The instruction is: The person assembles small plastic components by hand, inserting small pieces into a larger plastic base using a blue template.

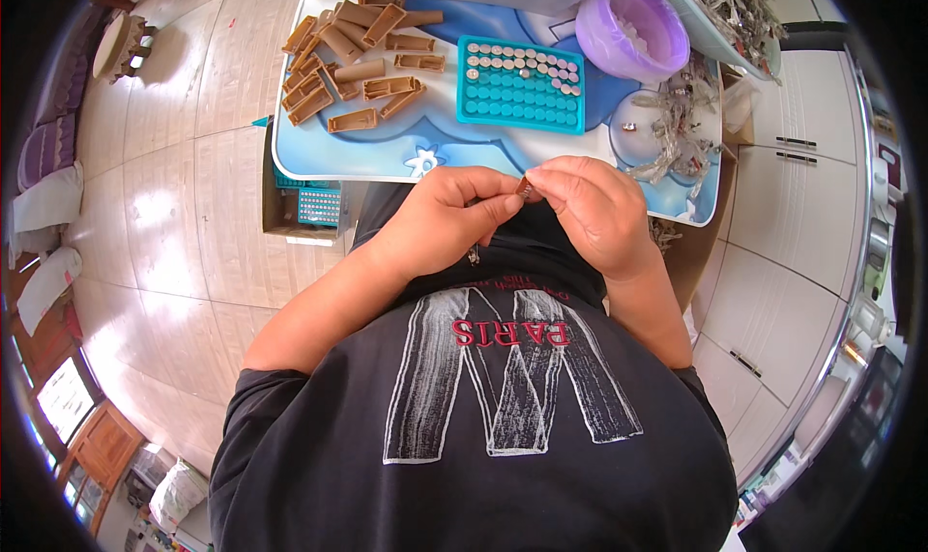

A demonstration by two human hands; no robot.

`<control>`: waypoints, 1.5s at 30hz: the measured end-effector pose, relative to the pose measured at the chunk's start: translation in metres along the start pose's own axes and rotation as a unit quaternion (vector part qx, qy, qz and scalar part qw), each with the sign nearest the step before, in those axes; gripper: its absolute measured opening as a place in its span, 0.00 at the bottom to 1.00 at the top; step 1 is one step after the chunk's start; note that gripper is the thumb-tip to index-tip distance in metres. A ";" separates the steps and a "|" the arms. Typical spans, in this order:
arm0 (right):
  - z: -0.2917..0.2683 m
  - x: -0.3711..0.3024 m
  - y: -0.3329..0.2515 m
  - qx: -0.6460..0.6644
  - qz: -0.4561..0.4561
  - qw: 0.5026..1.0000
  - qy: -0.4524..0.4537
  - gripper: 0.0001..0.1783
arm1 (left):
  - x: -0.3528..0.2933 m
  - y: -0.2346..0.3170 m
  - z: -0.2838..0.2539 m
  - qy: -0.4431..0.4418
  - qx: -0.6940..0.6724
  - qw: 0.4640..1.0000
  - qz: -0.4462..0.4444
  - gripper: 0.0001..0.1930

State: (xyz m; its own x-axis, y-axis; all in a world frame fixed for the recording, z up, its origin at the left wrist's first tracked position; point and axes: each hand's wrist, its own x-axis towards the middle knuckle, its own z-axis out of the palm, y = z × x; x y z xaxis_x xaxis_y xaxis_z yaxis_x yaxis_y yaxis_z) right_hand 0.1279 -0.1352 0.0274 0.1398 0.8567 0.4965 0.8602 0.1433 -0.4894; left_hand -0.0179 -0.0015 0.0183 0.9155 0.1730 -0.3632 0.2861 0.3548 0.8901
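My left hand (447,212) and my right hand (597,214) meet at the table's near edge, in front of my body. Both are closed, thumbs and fingertips pinching a small brown ridged piece (525,187); fingers cover most of it, so its kind is unclear. A small metallic bit (474,255) shows below my left fingers; what it hangs from is hidden. Beyond my hands lies a teal tray (507,115) with rows of round wells. Small whitish round pieces (504,51) sit in its far rows and down its right side.
Brown hollow plastic pieces (353,120) lie heaped on the blue-patterned table (333,158), far left. Right of the tray are a purple basket (590,44) and a tangle of clear-wrapped small parts (684,131). A box (300,231) with teal trays stands on the floor, left.
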 end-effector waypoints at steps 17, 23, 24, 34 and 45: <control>0.011 -0.002 -0.014 0.051 0.110 0.989 0.085 0.09 | 0.001 -0.001 0.007 0.110 0.256 0.947 0.158 0.12; 0.007 0.003 -0.020 0.020 0.160 0.984 0.073 0.08 | -0.003 0.004 0.007 0.124 0.356 0.910 0.174 0.13; 0.006 0.003 -0.020 0.037 0.177 0.980 0.076 0.07 | -0.001 0.001 0.004 0.139 0.202 0.958 0.149 0.14; 0.032 -0.005 -0.008 0.258 0.231 0.931 0.120 0.06 | 0.016 -0.014 -0.009 0.026 -0.476 0.878 -0.039 0.12; 0.043 0.006 -0.012 0.147 0.169 0.964 0.140 0.08 | 0.016 -0.016 -0.006 0.003 -0.486 0.873 -0.034 0.13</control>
State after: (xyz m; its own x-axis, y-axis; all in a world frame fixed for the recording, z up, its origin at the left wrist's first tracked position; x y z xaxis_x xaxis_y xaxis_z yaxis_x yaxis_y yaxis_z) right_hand 0.0974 -0.1105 0.0059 0.5504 0.7178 0.4264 0.5714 0.0485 -0.8192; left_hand -0.0099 0.0007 -0.0034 0.9036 0.1245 -0.4099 -0.0376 0.9762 0.2136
